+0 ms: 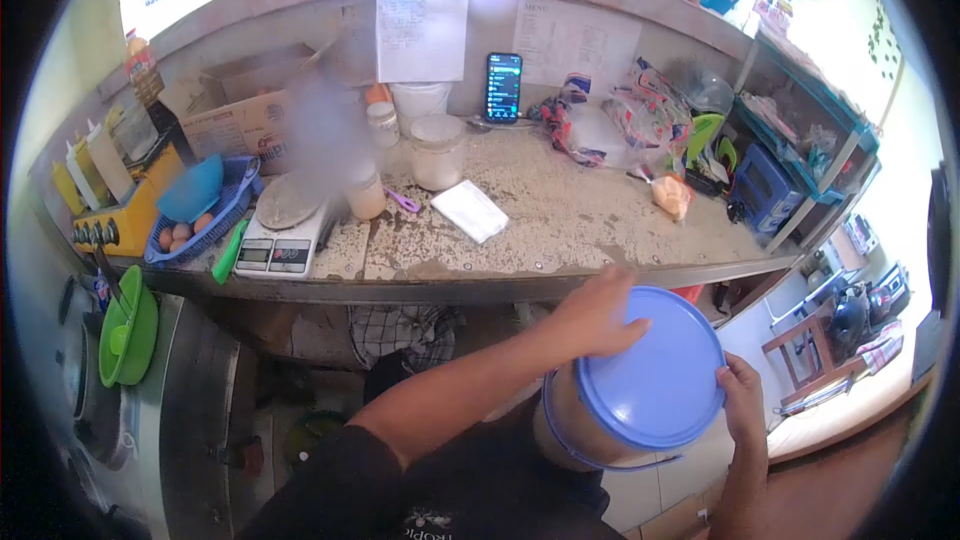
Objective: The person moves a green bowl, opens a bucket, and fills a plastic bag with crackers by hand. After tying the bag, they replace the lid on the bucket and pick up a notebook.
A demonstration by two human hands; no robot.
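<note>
Fingers [625,325] spread on blue lid [655,380], right hand [745,405] gripping rim

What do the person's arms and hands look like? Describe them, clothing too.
Both arms are bare from above the elbow down. The left hand and right hand wear no gloves, and no rings, watch or bracelet can be seen. The left arm comes out of a short black sleeve. It belongs to a black shirt with small white lettering on the chest, too cropped to read.
</note>
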